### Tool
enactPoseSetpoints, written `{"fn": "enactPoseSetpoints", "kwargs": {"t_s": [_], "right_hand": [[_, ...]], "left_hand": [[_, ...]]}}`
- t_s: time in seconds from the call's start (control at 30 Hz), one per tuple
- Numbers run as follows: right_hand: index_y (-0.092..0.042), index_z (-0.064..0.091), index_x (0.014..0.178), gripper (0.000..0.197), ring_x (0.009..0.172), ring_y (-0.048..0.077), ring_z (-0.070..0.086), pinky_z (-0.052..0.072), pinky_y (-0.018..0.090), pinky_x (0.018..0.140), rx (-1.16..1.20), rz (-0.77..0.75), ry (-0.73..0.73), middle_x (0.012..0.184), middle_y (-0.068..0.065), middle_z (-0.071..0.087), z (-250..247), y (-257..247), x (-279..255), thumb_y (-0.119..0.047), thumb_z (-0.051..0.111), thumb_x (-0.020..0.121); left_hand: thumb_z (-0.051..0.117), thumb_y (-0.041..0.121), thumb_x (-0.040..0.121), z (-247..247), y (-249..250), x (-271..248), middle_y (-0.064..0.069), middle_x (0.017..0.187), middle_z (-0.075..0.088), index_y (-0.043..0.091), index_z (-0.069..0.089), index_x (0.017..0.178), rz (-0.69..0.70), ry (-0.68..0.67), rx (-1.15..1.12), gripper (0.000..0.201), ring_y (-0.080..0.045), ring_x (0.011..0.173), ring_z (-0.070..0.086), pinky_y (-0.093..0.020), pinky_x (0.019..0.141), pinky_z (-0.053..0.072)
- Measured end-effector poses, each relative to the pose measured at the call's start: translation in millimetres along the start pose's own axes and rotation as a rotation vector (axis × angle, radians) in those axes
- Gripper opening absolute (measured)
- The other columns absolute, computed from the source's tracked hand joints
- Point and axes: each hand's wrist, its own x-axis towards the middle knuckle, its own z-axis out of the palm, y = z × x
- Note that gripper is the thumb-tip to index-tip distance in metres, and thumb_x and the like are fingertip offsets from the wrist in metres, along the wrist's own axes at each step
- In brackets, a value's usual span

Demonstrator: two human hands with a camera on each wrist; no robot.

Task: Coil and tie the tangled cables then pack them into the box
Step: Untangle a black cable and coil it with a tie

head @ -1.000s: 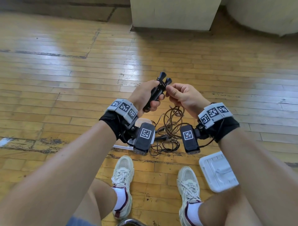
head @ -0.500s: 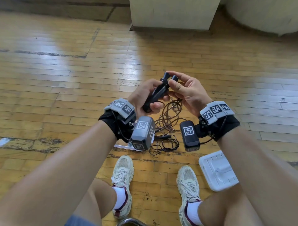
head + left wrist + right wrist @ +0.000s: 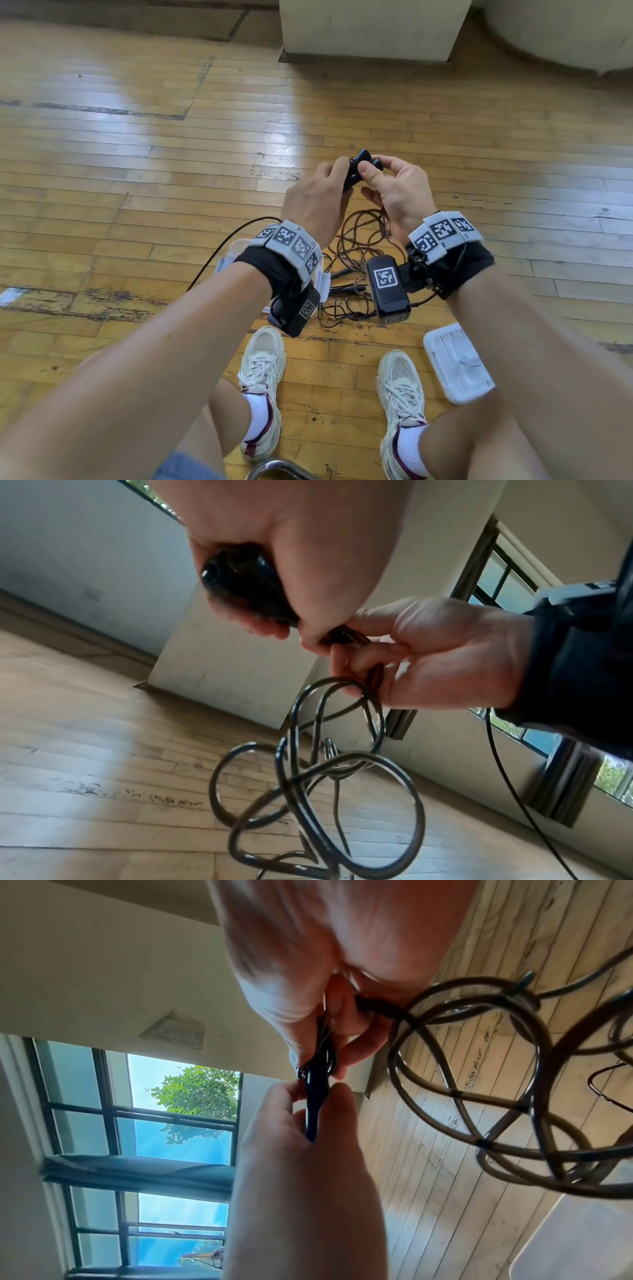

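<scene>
Up high in the head view: left hand (image 3: 315,202) wrapped around two black handles (image 3: 356,168), right hand (image 3: 394,192) pinching their tops. Brown cable (image 3: 363,236) hanging down in messy loops to the floor. Clear box (image 3: 236,250) down behind the left wrist, white lid (image 3: 457,363) by the right shoe. Could snag on the black cable (image 3: 342,289) lying below if pulled up fast.

Next, left wrist view: fingers curled tight on the handles (image 3: 246,588), loops (image 3: 318,791) twisted over each other. Might knot harder if coiled without untwisting.

Last, right wrist view: thumb and finger squeezing the handle tip (image 3: 316,1096). Could slip and drop the lot.
</scene>
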Motion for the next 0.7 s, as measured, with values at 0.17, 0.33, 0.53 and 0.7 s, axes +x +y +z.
{"fn": "enactPoseSetpoints", "kwargs": {"t_s": [0.17,0.33,0.53,0.7], "right_hand": [[-0.011,0.063,0.102,0.013,0.089,0.018,0.070,0.057,0.030,0.085,-0.003,0.046,-0.103,0.094,0.008,0.074,-2,2,2,-0.011,0.070,0.092],[-0.005,0.056,0.121,0.028,0.064,0.000,0.061,0.053,0.022,0.070,-0.071,0.058,-0.205,0.098,0.005,0.071,-7,-5,3,-0.019,0.061,0.098],[-0.009,0.062,0.098,0.021,0.059,0.008,0.043,0.035,0.022,0.061,-0.250,0.177,-0.331,0.070,-0.001,0.058,-13,-5,6,-0.022,0.047,0.105],[-0.010,0.065,0.100,0.009,0.069,0.012,0.053,0.043,0.026,0.071,-0.244,0.199,-0.438,0.078,0.002,0.065,-25,-12,7,-0.015,0.059,0.098]], "left_hand": [[0.040,0.044,0.104,3,-5,0,-0.001,0.091,0.064,0.016,0.042,0.124,-0.053,-0.070,-0.089,0.034,-0.024,0.070,0.054,-0.033,0.061,0.041],[0.043,0.040,0.105,-1,-8,6,0.008,0.072,0.053,0.015,0.046,0.119,-0.116,-0.114,-0.382,0.028,-0.015,0.060,0.050,-0.029,0.052,0.034],[0.047,0.033,0.104,-3,-24,9,0.002,0.078,0.057,0.013,0.048,0.120,-0.272,-0.143,-0.558,0.026,-0.013,0.062,0.049,-0.031,0.059,0.038],[0.047,0.034,0.104,-8,-27,10,-0.002,0.088,0.063,0.017,0.051,0.118,-0.298,-0.149,-0.580,0.022,-0.013,0.068,0.053,-0.027,0.058,0.039]]}}
